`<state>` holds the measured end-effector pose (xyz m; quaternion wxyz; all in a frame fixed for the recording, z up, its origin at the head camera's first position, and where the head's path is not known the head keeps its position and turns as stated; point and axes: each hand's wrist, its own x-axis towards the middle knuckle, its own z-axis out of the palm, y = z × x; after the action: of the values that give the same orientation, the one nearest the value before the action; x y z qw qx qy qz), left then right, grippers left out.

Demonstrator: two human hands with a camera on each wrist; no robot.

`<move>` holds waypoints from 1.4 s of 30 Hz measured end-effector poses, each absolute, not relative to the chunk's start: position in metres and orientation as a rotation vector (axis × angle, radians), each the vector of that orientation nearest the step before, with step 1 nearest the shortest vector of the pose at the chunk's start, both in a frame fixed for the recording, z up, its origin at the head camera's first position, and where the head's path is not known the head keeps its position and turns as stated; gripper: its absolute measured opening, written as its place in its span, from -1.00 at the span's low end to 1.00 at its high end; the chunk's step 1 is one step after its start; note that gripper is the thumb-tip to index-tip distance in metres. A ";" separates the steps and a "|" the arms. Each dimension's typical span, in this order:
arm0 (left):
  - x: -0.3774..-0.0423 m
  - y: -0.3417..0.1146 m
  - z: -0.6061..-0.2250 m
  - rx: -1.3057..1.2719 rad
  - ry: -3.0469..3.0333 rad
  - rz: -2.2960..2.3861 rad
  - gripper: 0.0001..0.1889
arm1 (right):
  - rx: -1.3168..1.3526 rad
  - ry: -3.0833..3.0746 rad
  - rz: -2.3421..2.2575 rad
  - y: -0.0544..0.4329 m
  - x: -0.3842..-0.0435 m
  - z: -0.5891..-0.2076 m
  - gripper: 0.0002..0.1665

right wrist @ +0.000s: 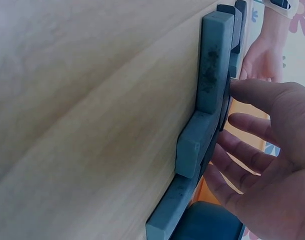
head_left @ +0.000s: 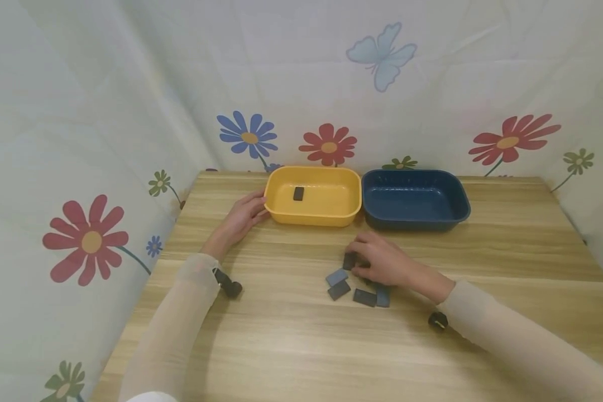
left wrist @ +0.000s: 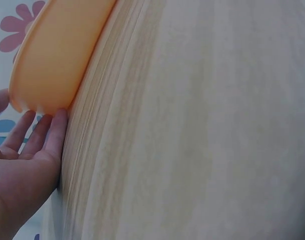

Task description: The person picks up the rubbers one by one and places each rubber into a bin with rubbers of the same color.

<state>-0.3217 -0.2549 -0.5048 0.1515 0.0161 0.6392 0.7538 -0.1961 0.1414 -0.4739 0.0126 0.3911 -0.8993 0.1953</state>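
Fingers of the right hand [head_left: 382,261], curled nearly together, pinch one dark tile [head_left: 349,261], loose tiles [head_left: 364,297] just beside them; left hand [head_left: 241,218], fingers extended, touches yellow tray [head_left: 314,218]; step, seemingly: picking up; next requirement: clean lift.

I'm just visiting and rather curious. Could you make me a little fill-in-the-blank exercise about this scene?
1. The left hand touches the tub whose colour is ____.
2. Counting the small blocks inside that tub gives ____.
3. The dark block outside the tubs is held in the person's ____ hand.
4. The other tub is dark ____.

Missing words: yellow; one; right; blue.
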 end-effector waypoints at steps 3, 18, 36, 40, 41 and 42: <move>-0.321 -0.255 -0.504 0.058 1.837 2.158 -0.40 | 1.212 -2.817 0.606 0.142 -0.196 -0.474 -0.52; -0.322 -0.252 -0.501 0.043 1.839 2.165 -0.41 | 1.198 -2.727 0.776 0.132 -0.218 -0.439 -0.57; -0.324 -0.254 -0.502 0.056 1.830 2.172 -0.41 | 0.916 -2.796 0.965 0.089 -0.297 -0.419 -0.51; -0.322 -0.254 -0.503 0.041 1.824 2.169 -0.41 | 0.908 -2.813 0.911 0.079 -0.318 -0.432 -0.54; -0.322 -0.255 -0.504 0.039 1.827 2.170 -0.41 | 0.902 -2.822 0.899 0.077 -0.321 -0.434 -0.55; -0.321 -0.254 -0.504 0.037 1.830 2.171 -0.41 | 0.902 -2.828 0.888 0.074 -0.325 -0.435 -0.55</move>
<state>-0.3210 -0.2545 -0.5040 0.1505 0.0128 0.6370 0.7559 -0.3248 0.0740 -0.4350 0.0218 0.2912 -0.9125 0.2865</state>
